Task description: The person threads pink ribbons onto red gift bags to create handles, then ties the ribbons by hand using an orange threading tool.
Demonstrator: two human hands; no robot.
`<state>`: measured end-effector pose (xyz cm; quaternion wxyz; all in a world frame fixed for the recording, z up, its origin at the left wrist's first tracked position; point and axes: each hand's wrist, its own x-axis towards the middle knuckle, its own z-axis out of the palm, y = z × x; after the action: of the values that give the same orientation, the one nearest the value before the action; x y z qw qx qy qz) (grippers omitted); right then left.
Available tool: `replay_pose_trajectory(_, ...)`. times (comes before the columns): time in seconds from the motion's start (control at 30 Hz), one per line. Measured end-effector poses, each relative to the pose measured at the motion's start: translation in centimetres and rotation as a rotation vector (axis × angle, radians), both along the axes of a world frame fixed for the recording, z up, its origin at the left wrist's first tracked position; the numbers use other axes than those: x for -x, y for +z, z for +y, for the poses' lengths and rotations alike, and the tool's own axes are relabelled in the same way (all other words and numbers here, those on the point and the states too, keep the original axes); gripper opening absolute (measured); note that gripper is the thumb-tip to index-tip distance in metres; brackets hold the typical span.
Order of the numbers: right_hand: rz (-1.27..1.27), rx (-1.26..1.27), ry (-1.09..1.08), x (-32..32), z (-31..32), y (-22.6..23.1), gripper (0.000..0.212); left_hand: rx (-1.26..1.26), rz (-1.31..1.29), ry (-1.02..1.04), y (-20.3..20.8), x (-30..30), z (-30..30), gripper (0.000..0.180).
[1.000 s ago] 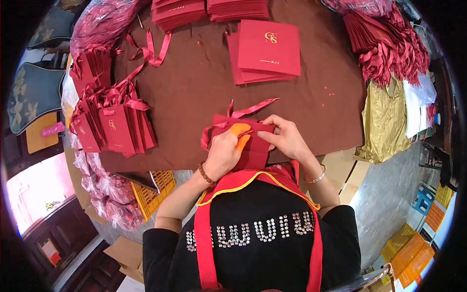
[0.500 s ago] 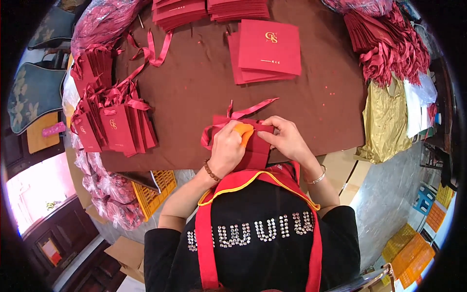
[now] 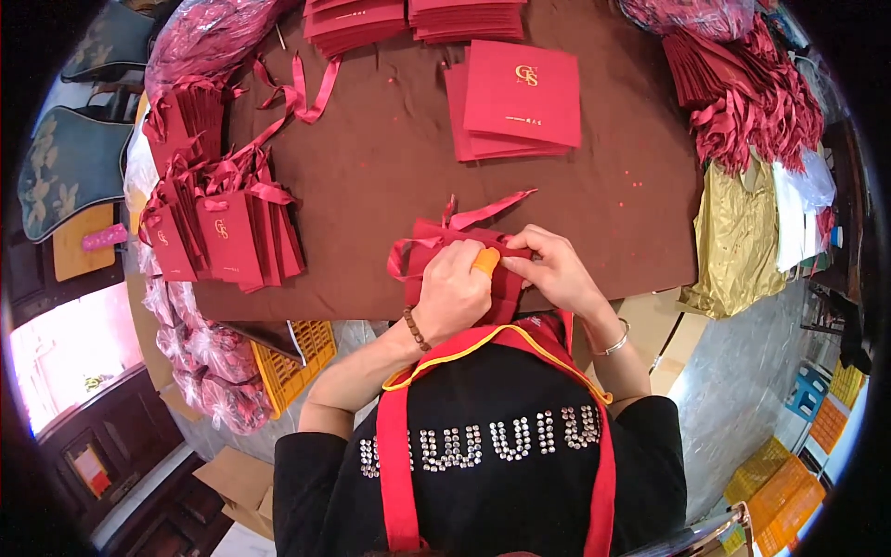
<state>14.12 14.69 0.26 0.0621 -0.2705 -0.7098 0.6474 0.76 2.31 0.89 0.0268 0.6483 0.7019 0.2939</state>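
Note:
A small red paper gift bag (image 3: 504, 304) lies at the table's near edge, close against my apron. My left hand (image 3: 455, 290) is closed over its left part; an orange finger cover (image 3: 485, 261) sits on one finger. My right hand (image 3: 555, 267) pinches the bag's upper right edge between thumb and fingers, close beside the orange cover. A red ribbon (image 3: 492, 210) stretches out beyond the bag, and a loop of ribbon (image 3: 397, 260) shows left of my left hand. What lies between the fingertips is partly hidden.
Bags with ribbon handles (image 3: 232, 237) stand at the left. Flat red bags (image 3: 522, 93) are stacked ahead, with more piles behind. Ribboned bags (image 3: 742, 102) lie at the far right above a gold plastic bag (image 3: 738, 241). The brown cloth (image 3: 371, 176) covers the table.
My left hand has turned and shifted slightly right over the bag, its orange-covered finger now closer to the right hand. My right hand still pinches the bag's edge.

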Motion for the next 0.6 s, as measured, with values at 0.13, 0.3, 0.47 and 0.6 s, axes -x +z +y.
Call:
replay_pose_trajectory(0.13,0.041,-0.029,0.025,-0.12,-0.08,-0.07,0.012,-0.023,-0.042,0.008,0.20,-0.08,-0.08,0.026)
replay_pose_trajectory(0.3,0.080,-0.100,-0.018,-0.27,-0.42,0.40,0.013,-0.033,-0.100,0.050,-0.27,-0.67,-0.38,0.025)
replay_pose_trajectory(0.47,0.076,-0.163,-0.051,-0.16,-0.57,0.87,0.012,0.025,-0.165,0.062,-0.22,-0.73,0.01,0.021)
replay_pose_trajectory(0.6,0.016,-0.150,-0.072,-0.38,-0.85,0.92,0.016,0.106,-0.343,0.085,-0.31,-0.33,-0.23,0.018)
